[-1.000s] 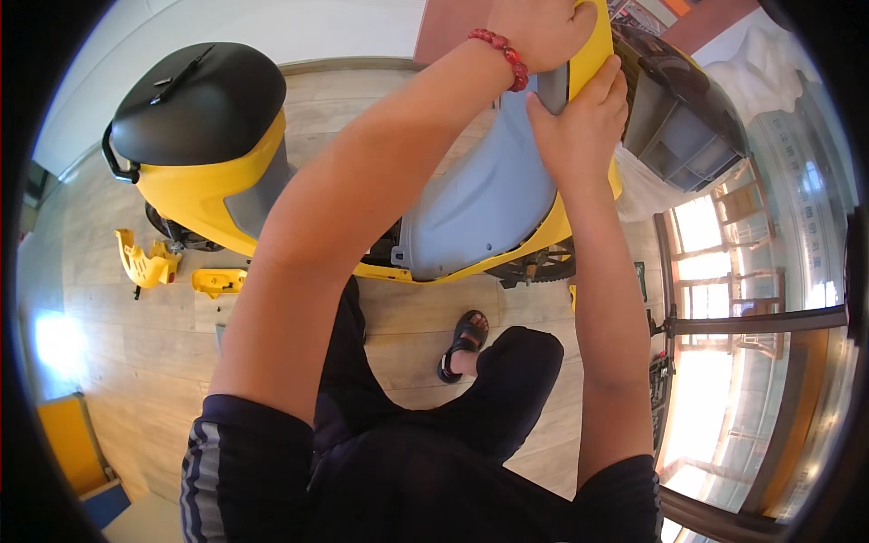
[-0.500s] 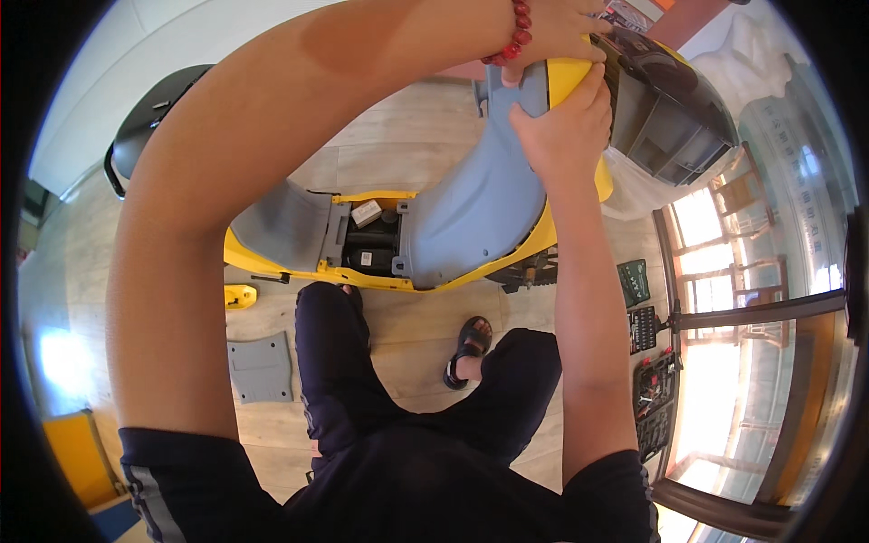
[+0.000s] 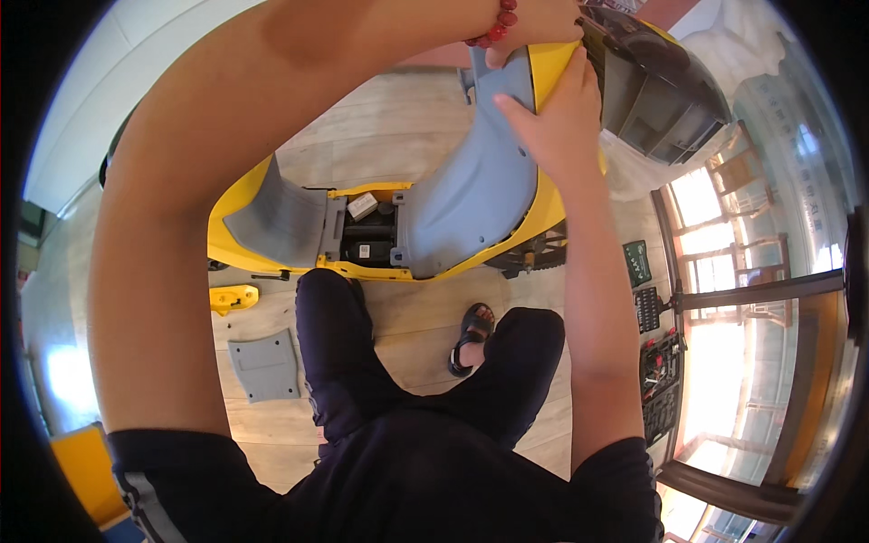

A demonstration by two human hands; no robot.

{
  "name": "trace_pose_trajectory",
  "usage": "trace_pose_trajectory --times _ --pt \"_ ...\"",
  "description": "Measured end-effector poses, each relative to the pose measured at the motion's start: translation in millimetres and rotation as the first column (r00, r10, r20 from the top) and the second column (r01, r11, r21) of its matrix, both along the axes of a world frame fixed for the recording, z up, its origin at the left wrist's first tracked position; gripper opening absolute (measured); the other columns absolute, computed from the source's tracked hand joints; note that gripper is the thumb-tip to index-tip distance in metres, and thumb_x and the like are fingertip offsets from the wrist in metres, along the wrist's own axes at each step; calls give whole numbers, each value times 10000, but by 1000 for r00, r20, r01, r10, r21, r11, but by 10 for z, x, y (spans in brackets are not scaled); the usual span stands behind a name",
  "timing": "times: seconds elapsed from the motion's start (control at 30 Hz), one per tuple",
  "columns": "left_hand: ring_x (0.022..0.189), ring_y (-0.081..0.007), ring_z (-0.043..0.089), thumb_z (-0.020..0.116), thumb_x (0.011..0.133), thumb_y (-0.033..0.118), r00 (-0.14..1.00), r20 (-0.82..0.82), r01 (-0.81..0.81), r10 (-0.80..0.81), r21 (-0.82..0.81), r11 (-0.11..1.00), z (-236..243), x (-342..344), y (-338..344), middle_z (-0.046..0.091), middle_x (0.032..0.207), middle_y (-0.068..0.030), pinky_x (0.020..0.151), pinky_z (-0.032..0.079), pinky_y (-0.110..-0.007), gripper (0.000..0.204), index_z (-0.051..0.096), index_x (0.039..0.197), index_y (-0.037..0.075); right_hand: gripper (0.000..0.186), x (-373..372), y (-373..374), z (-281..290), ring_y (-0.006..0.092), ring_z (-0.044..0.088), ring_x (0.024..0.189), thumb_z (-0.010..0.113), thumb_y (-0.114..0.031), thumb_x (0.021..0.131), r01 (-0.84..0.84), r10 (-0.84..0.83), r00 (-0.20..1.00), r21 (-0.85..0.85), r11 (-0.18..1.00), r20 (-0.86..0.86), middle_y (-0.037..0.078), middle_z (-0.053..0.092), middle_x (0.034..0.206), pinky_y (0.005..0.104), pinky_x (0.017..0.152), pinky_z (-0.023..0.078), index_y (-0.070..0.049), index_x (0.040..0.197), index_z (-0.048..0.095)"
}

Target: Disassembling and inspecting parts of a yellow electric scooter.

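Clasping the yellow panel [image 3: 547, 65] at upper centre, the right hand [image 3: 563, 127] nears the left hand [image 3: 534, 25], whose hold is unclear

Tool cases [image 3: 660, 371] laid out on a wood-plank floor [image 3: 407, 113], next to bright glazing [image 3: 715, 380].
Along the right side, a green case [image 3: 637, 262] lies just above a black tray of small pieces [image 3: 648, 309], with the larger open cases below, red-handled items among their dark contents. Dark frame bars [image 3: 760, 295] cross the glazing; the wooden chairs [image 3: 747, 185] there may be beyond the glass or reflected in it. White wrapping [image 3: 742, 50] bunches at upper right. A pale wall [image 3: 81, 109] rises at upper left; a yellow panel [image 3: 86, 466] stands at lower left.
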State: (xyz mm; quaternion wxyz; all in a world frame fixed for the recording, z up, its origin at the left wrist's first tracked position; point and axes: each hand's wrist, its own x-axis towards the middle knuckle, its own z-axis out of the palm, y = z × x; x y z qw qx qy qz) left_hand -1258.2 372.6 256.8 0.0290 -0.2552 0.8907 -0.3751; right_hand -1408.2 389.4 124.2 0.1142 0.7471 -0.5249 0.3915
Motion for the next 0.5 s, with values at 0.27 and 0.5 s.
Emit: trace_pose_trajectory --times 0.27,0.5 --pt "969 -241 612 810 507 277 982 -55 168 -181 -180 969 -57 153 36 659 959 -86 825 461 -388 430 688 875 93 1093 387 114 -116 524 237 1291 777 -416 656 92 -92 996 -17 996 3 327 213 1422 612 1026 245 55 1419 152" --pt "964 -236 617 828 516 294 999 -47 -7 9 40 999 -24 119 15 659 927 -63 843 442 -380 469 652 910 112 966 464 93 -150 486 303 1250 736 -337 722 194 -201 978 -108 975 -61 316 249 1395 589 989 287 32 1414 173"
